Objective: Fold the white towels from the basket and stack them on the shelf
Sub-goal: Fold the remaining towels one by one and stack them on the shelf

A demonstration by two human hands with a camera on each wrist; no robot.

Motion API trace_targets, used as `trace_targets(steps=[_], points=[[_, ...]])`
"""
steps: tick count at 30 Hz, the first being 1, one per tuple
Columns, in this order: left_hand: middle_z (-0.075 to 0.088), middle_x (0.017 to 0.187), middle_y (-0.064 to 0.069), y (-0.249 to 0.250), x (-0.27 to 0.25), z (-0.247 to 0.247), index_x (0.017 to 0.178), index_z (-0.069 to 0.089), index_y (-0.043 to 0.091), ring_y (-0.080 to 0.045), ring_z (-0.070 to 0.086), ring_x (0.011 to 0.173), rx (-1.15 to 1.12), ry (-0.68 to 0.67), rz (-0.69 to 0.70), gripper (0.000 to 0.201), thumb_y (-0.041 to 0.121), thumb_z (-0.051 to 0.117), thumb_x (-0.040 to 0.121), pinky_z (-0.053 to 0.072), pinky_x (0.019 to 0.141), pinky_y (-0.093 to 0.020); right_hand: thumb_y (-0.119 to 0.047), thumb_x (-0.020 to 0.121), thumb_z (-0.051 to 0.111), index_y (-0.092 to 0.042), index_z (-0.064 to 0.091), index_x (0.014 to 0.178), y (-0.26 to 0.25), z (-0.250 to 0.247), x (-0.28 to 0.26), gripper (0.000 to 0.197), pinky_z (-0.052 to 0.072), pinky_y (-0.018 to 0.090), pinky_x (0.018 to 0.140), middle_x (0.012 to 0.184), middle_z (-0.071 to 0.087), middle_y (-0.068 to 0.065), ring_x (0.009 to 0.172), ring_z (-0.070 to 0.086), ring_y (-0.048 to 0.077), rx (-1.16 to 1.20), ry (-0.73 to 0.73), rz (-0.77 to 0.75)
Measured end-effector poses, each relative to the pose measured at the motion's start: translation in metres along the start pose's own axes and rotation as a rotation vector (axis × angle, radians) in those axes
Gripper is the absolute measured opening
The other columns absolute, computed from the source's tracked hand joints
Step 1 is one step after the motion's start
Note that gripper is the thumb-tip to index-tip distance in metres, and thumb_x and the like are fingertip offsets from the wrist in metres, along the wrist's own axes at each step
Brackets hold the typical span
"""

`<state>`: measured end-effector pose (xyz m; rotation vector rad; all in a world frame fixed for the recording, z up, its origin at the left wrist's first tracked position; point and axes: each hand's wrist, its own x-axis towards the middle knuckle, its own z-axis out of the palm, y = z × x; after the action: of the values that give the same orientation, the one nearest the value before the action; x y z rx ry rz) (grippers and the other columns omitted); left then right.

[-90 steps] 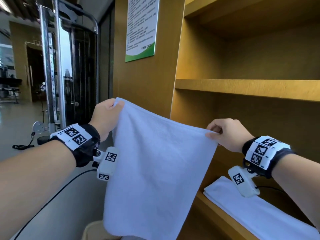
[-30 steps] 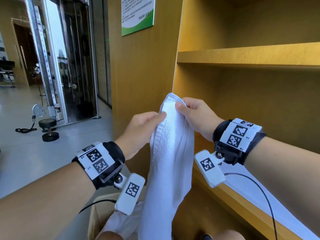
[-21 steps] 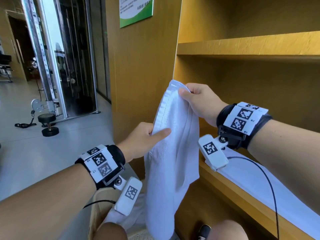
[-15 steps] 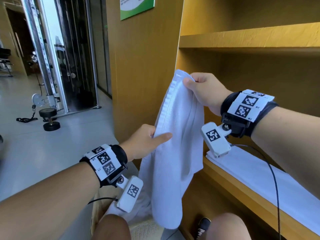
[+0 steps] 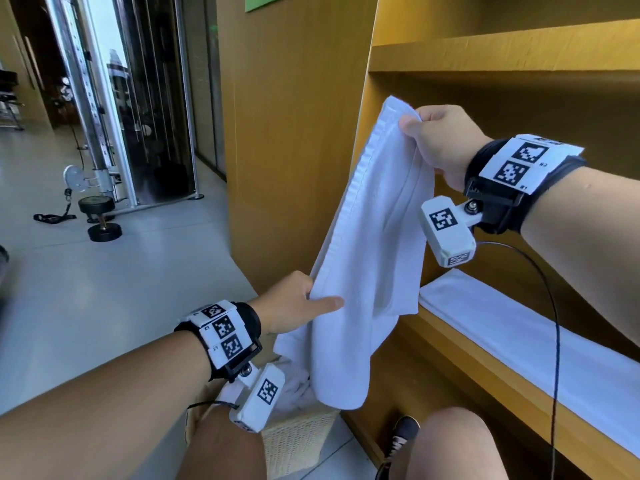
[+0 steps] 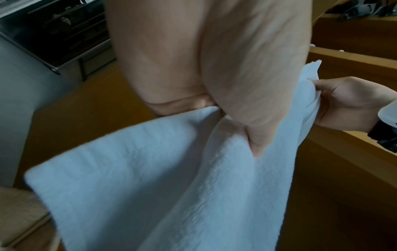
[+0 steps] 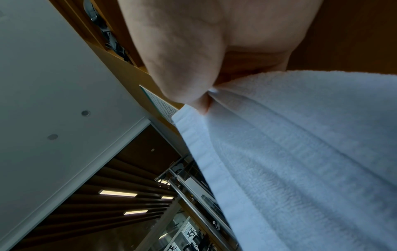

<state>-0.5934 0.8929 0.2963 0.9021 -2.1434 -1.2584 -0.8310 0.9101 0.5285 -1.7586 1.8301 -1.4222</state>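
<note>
— Where's the towel right now?

— Up in the air, folded lengthwise and hanging in front of the shelf. The right hand has its grip closed on the top end, thumb and fingers pinching the hem. The left hand is lower, fingers curled round the left edge about halfway down, with the forefinger stretched out across the cloth.

— And the bottom of it?

— It hangs loose just above the basket, a woven one on the floor, with more white cloth showing inside.

— Anything on the shelf?

— One folded towel lies flat along the board, below the right wrist.

— Can you read any writing?

— Not much. The wristbands carry black-and-white square markers with tiny codes beside them; on the right I make out something like "R2" and "R1", on the left "L1" and "L2", though small. A green-edged notice is on the wooden panel; the right wrist view shows print on it, too fine to read.

— What else is around?

— A gym cable machine back left, with a dumbbell on the grey floor.
</note>
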Motion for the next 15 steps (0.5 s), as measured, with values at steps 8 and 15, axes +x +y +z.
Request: trace_targets(steps=[8,15], points=[[0.079,0.093,-0.009,-0.024,-0.007,0.005,0.085,0.077,0.001,-0.031,0.074,0.087,0.003,-0.010,-0.060,0.047,0.047,0.075,0.095,0.055,0.074,-0.039,-0.034,0.101,0.053,-0.027,0.039,0.062,0.008,-0.009,0.006,0.042,0.041,0.038,0.074,0.088,0.049,0.010,0.080,0.051,0.025,-0.011,0.066,0.064],[0.078,0.079,0.013,-0.047,-0.016,0.002,0.069,0.080,0.028,-0.001,0.072,0.071,0.013,-0.036,-0.128,0.033,0.033,0.071,0.100,0.054,0.064,-0.019,-0.036,0.099,0.053,-0.023,0.055,0.082,0.016,-0.023,0.008,0.022,0.053,0.044,0.082,0.094,0.057,0.012,0.090,0.064,0.035,-0.003,0.127,0.148]])
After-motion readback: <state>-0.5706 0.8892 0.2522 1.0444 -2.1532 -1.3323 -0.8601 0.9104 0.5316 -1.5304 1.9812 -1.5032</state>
